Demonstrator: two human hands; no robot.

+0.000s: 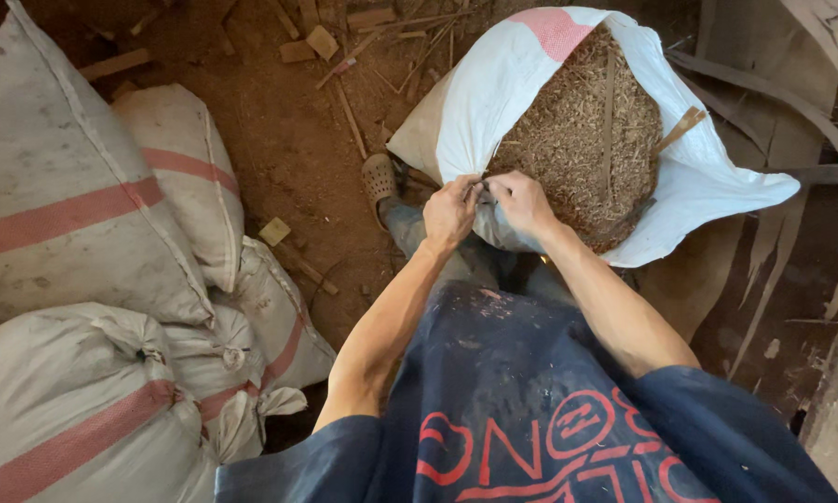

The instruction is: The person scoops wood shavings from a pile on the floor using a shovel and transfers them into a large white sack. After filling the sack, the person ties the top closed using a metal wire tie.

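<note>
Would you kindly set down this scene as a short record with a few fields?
setting: dirt floor strewn with wood scraps
left hand: left hand pinches the near rim of the open sack
right hand: right hand grips the same rim, close beside the left
open sack: white sack with a red band, filled to the top with wood shavings
in the shavings: thin wooden strips
nearby: tied full sacks stacked at the left
foot: sandal beside the open sack
</note>
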